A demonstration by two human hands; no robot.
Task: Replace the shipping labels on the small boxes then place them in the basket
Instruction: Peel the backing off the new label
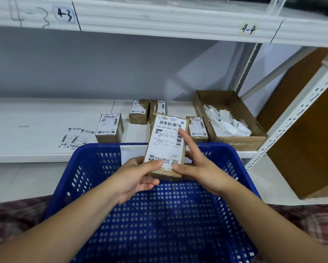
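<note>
Left hand (136, 175) grips box (165, 145) over basket (102, 147); right hand (199, 168) pinches it. Four parcels (109, 128) at 12 o'clock, scrap carton (241, 142) at 2.

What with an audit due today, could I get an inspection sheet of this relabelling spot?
Surface: white shelf holds other small boxes and loose label sheets.
Job's things: labelled small box held above the blue basket.
Clutter: open carton holding torn paper scraps.
Grippers: left hand grips the box's near end; right hand holds its side, index finger on the label.
Cables: nothing seen.
Surroundings: shelf tags 4-3 and 4-4; brown board at right.
</note>
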